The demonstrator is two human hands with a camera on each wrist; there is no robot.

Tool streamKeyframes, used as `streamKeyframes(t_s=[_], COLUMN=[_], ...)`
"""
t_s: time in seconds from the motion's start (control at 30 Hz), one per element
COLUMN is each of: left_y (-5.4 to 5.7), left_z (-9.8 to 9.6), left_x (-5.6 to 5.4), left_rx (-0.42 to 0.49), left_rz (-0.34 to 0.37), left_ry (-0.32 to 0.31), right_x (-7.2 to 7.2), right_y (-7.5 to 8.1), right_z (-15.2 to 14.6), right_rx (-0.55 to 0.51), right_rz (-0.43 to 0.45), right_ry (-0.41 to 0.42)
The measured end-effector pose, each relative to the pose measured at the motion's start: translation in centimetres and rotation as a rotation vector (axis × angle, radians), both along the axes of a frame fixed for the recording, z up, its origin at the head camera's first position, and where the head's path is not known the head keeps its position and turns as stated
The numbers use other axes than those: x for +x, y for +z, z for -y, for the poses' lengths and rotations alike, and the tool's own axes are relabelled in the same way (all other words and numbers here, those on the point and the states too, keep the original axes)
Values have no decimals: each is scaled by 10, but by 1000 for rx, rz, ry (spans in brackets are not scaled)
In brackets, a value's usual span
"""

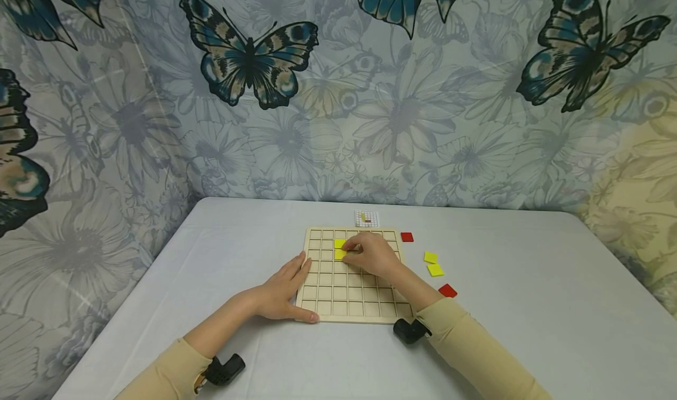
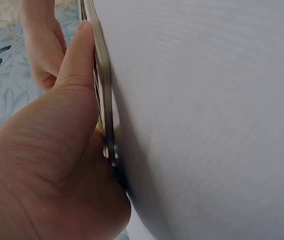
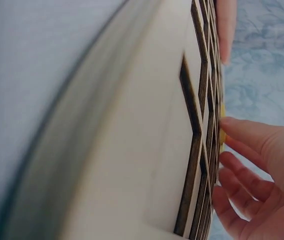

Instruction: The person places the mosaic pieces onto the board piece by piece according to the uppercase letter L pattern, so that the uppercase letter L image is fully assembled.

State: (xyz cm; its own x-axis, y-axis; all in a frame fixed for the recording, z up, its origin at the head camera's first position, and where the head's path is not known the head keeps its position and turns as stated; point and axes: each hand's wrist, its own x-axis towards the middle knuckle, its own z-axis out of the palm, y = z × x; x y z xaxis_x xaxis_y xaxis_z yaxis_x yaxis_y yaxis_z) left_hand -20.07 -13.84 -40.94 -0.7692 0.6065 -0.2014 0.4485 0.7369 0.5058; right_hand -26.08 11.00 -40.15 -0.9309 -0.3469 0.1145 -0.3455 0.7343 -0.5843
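Observation:
A square wooden grid board (image 1: 328, 294) lies on the table. My left hand (image 1: 280, 288) rests at its left front corner, fingers extended along the left edge and thumb on the front edge. In the left wrist view, the thumb (image 2: 77, 60) lies against the board's side. Over the board's upper part, my right hand (image 1: 372, 256) pinches a yellow square tile (image 1: 339, 255) at the grid with thumb and index finger. Directly behind that tile, another yellow tile (image 1: 339, 244) sits in the grid. The right wrist view shows the remaining right-hand fingers (image 3: 242, 180) curled near the board.
Right of the board lie two loose yellow tiles (image 1: 431, 258) and a red tile (image 1: 406, 237), with another red tile (image 1: 447, 291) nearer the right forearm. A small printed grid card (image 1: 367, 218) lies behind the board. White cloth (image 1: 254, 229) covers the table, before a butterfly-patterned curtain (image 1: 328, 153).

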Motion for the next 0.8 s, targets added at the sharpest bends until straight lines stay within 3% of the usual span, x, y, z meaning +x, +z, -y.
streamKeyframes(t_s=[0.47, 0.8], left_y=[-2, -2], left_z=[1, 1], left_x=[0, 0], left_rx=[-6, -3], left_rz=[-4, -1], left_ry=[1, 0], right_x=[0, 8], right_y=[-2, 0], right_z=[-1, -10], right_rx=[-8, -88], right_rz=[-23, -4], right_ry=[-1, -3])
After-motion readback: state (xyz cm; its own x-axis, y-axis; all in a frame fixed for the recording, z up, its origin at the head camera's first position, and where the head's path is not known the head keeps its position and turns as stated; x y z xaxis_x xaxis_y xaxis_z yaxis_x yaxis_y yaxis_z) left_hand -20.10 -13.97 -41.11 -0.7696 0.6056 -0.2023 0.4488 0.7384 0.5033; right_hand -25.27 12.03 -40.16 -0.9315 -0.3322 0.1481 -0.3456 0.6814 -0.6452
